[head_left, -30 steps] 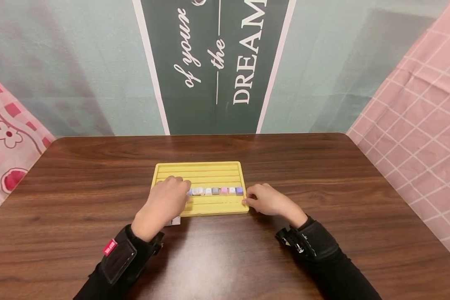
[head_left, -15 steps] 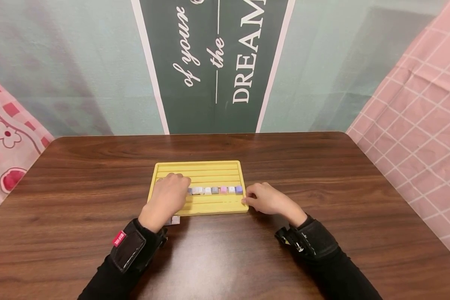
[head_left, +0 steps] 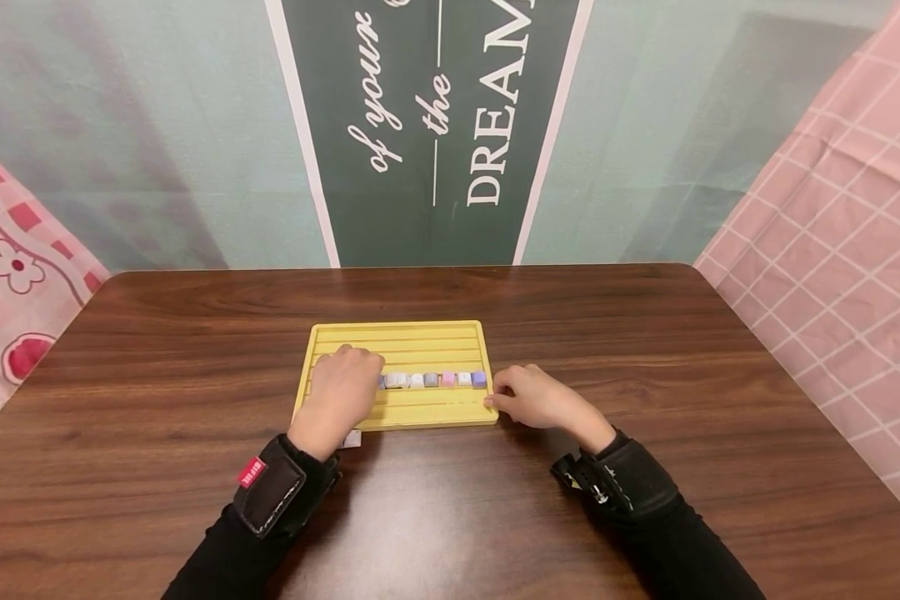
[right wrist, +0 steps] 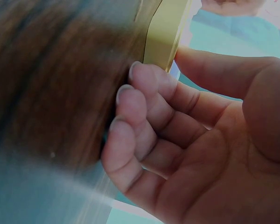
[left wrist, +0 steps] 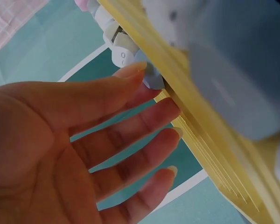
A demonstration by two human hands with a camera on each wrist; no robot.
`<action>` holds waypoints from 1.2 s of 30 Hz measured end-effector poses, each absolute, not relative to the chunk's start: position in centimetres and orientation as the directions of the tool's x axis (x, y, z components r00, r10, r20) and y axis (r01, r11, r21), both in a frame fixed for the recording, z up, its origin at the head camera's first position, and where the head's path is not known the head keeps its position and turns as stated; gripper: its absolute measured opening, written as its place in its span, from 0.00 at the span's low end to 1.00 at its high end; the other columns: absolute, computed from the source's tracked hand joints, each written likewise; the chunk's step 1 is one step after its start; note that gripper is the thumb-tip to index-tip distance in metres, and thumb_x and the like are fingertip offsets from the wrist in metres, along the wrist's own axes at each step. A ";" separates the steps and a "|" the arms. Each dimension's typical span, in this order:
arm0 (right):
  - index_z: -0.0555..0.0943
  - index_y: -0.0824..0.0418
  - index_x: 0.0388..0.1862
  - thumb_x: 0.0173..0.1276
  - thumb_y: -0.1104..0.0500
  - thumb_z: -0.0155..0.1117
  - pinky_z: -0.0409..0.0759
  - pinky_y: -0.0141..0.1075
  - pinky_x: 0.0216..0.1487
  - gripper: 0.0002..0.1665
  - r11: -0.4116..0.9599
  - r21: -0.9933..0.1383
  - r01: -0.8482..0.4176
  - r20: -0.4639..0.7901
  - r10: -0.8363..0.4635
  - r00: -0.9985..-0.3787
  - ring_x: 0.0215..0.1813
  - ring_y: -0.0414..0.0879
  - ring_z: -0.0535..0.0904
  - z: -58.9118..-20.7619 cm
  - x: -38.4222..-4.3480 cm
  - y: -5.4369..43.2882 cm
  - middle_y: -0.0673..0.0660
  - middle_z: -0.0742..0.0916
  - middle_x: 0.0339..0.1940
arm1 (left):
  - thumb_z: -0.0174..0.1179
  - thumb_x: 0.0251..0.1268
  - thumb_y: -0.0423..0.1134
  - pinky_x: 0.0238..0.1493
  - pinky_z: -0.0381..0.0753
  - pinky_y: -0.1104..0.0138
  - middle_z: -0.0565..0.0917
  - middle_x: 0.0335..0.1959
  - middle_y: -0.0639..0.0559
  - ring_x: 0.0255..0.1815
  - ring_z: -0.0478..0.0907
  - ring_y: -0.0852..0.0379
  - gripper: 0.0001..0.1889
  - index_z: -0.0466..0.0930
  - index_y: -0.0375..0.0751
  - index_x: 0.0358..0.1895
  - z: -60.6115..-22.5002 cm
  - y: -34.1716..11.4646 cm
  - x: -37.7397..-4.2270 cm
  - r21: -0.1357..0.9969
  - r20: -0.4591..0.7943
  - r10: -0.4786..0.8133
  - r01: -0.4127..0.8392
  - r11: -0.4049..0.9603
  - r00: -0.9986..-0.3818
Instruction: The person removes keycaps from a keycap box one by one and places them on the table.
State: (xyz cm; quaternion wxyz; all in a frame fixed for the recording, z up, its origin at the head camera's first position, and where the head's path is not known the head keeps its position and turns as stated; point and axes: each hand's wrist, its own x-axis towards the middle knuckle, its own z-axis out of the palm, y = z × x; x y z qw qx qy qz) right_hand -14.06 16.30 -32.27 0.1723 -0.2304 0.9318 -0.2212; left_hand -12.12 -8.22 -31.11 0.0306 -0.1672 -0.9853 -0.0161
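A yellow ridged tray (head_left: pixel 427 417) lies on the table, with a row of keycaps (head_left: pixel 431 380) in white, grey, pink and violet along one of its grooves. My left hand (head_left: pixel 336 398) is over the tray's left half. In the left wrist view, its thumb and index finger pinch a grey-blue keycap (left wrist: pixel 152 79) at the row's end, beside a white keycap (left wrist: pixel 123 52). The other fingers extend loosely. At the tray's right front corner, my right hand (head_left: pixel 534 398) grips the edge, thumb at the rim and curled fingers against the side.
Loose keycaps (head_left: pixel 352 439) sit on the brown table (head_left: pixel 450 517) just in front of the tray, partly hidden by the left wrist. Blurred grey-blue keycaps (left wrist: pixel 238 70) loom close in the left wrist view. A printed cloth (head_left: pixel 427 225) hangs behind the table.
My left hand and forearm have shifted slightly right and forward, and the fingers are now down at the row's left end. The right hand keeps its place on the tray.
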 end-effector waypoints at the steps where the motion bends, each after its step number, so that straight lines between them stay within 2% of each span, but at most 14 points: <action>1: 0.73 0.58 0.18 0.65 0.58 0.58 0.65 0.31 0.21 0.15 0.795 -0.489 -0.359 -0.216 -0.509 -0.833 0.17 0.39 0.68 -32.3 -14.1 16.3 0.49 0.73 0.13 | 0.55 0.57 0.24 0.21 0.72 0.59 0.79 0.24 0.45 0.25 0.74 0.50 0.07 0.81 0.37 0.28 -31.2 -8.2 -12.1 0.015 0.065 0.325 0.327 0.945 -0.943; 18: 0.73 0.57 0.18 0.65 0.58 0.59 0.65 0.32 0.21 0.15 0.794 -0.479 -0.375 -0.205 -0.517 -0.831 0.17 0.39 0.66 -32.4 -14.1 16.3 0.48 0.72 0.13 | 0.56 0.54 0.24 0.22 0.70 0.59 0.80 0.23 0.45 0.27 0.75 0.49 0.07 0.81 0.38 0.26 -31.6 -8.0 -12.2 -0.023 0.124 0.309 0.309 0.951 -0.943; 36: 0.72 0.57 0.17 0.65 0.59 0.59 0.64 0.32 0.22 0.16 0.789 -0.473 -0.391 -0.174 -0.519 -0.837 0.18 0.40 0.66 -32.6 -14.2 16.4 0.48 0.71 0.14 | 0.57 0.54 0.25 0.23 0.71 0.59 0.78 0.23 0.46 0.27 0.75 0.49 0.05 0.80 0.36 0.28 -31.9 -7.8 -12.4 -0.013 0.098 0.301 0.301 0.953 -0.949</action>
